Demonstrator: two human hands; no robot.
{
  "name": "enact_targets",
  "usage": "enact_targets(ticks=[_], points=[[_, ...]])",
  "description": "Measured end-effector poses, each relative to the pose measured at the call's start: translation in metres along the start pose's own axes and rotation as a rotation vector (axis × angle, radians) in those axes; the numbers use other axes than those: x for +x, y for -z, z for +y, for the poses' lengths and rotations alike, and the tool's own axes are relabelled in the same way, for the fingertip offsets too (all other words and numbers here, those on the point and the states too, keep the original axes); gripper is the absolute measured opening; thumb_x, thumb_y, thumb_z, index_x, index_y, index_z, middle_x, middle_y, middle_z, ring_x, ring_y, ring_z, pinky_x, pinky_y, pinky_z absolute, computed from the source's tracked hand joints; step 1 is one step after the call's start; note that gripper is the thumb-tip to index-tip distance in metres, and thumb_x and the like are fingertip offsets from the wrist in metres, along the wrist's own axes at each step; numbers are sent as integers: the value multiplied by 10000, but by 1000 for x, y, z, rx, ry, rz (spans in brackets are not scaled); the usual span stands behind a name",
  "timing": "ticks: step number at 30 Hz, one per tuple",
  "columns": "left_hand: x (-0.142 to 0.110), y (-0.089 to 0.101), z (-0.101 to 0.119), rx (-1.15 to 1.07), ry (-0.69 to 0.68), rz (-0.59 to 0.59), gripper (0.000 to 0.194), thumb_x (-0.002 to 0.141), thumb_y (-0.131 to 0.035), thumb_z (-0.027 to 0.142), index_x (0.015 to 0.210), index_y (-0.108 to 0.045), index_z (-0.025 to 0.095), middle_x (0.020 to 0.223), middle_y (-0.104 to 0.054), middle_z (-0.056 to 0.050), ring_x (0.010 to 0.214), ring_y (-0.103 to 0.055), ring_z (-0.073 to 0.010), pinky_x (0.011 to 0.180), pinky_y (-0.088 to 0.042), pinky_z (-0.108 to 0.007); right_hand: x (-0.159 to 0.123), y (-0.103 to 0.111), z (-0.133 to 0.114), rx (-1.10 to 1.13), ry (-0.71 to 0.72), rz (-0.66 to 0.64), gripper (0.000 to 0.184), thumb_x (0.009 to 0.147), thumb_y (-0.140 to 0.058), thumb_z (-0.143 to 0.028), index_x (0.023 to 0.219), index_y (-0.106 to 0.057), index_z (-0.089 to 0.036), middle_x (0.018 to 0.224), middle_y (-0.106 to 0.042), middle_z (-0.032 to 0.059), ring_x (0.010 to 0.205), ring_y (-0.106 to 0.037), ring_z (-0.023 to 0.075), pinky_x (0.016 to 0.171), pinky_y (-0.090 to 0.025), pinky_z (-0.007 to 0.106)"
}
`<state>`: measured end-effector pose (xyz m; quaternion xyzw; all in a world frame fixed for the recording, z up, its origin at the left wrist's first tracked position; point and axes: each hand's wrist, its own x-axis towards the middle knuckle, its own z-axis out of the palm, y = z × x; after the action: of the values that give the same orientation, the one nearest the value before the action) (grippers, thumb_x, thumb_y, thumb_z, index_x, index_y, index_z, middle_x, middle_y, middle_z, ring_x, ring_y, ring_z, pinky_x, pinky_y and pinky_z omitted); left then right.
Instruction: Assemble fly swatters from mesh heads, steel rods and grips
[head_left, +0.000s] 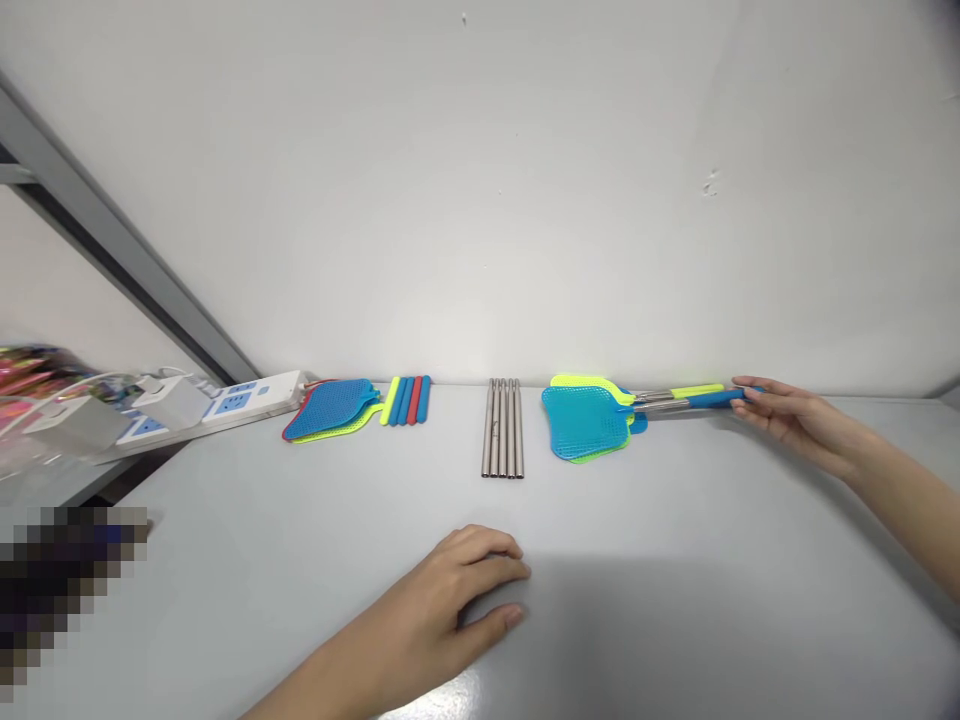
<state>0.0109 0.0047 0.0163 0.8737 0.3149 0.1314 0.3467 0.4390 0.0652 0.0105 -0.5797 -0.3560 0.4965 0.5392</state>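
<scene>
At the right, my right hand (787, 415) has its fingers closed on the blue handle end of a fly swatter (589, 420). That swatter's teal head lies over yellow-green ones in a small pile, with a yellow-green handle (697, 391) just behind. Nearer to me, my left hand (469, 595) rests on the grey table (645, 630), fingers apart and slightly curled, holding nothing. Beyond it several metal tubes (502, 430) lie side by side. Left of these is a row of loose handle grips (405, 400) in yellow, blue and red, beside stacked swatter heads (334, 408) in blue, yellow and red.
A white power strip (255, 395) with plugged-in white adapters (176, 400) runs along the table's left edge. Behind the table rises a white wall (495, 200). A grey metal frame post (135, 230) slants at the left, near colourful bagged items (37, 375).
</scene>
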Motion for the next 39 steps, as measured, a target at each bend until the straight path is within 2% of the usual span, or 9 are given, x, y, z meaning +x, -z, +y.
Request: enact_targets(ticks=[4, 9, 16, 23, 30, 32, 35, 39], points=[[0, 1, 0, 5, -6, -10, 270, 846, -465, 249, 1104, -546, 242, 1086, -527, -59, 1043, -463, -190, 912, -383, -339, 7, 5, 5, 58, 31, 50, 185, 837, -525, -142, 1017, -566, -147, 879, -573, 56, 778, -603, 94, 802, -455, 143], [0, 1, -1, 12, 7, -20, 260, 847, -467, 246, 1095, -544, 251, 1095, -519, -45, 1052, -453, -174, 922, -378, -317, 20, 10, 16, 153, 130, 152, 234, 797, -489, -49, 981, -586, -158, 934, -588, 71, 805, -625, 105, 774, -521, 128], [1, 1, -1, 1, 1, -6, 263, 841, -475, 242, 1092, -552, 258, 1087, -530, -46, 1047, -465, -183, 909, -395, -329, 18, 5, 20, 259, 150, 71, 331, 789, -476, -40, 1097, -554, -129, 987, -590, 110, 1043, -561, 182, 879, -493, 211], [0, 2, 0, 1, 2, -4, 263, 851, -451, 215, 1091, -551, 255, 1078, -531, -44, 1044, -465, -175, 909, -395, -329, 12, -6, 19, 321, 141, 42, 370, 787, -484, -35, 1136, -543, -143, 973, -555, 97, 1087, -528, 231, 922, -471, 288], [1, -2, -2, 16, -14, 24, 260, 864, -427, 207, 1089, -550, 251, 1062, -538, -33, 1031, -472, -149, 914, -394, -291, 6, -18, 8, 271, 141, 92, 333, 783, -478, -54, 1065, -600, -183, 1229, -453, 107, 1113, -504, 236, 934, -455, 300], [1, -3, -6, 40, -13, 49, 260, 873, -409, 215, 1089, -549, 250, 1080, -531, -35, 1030, -477, -144, 912, -398, -286, 2, -23, 4, 249, 169, 59, 300, 782, -470, -67, 1018, -624, -167, 1249, -465, 107, 1117, -499, 237, 947, -442, 302], [2, 2, -17, 138, 23, 116, 266, 878, -396, 246, 1102, -540, 250, 1148, -492, -47, 1071, -464, -156, 932, -389, -302, -6, -36, -2, 176, 187, -67, 263, 795, -468, -119, 979, -644, -188, 1272, -477, 83, 1141, -473, 244, 958, -424, 324], [1, 25, -46, 334, 132, 252, 292, 881, -375, 299, 1128, -523, 249, 1205, -451, -58, 1121, -435, -183, 975, -348, -349, -24, -62, -7, 34, 95, -299, 260, 839, -455, -262, 1025, -635, -234, 1242, -518, 64, 1118, -484, 250, 926, -435, 353]])
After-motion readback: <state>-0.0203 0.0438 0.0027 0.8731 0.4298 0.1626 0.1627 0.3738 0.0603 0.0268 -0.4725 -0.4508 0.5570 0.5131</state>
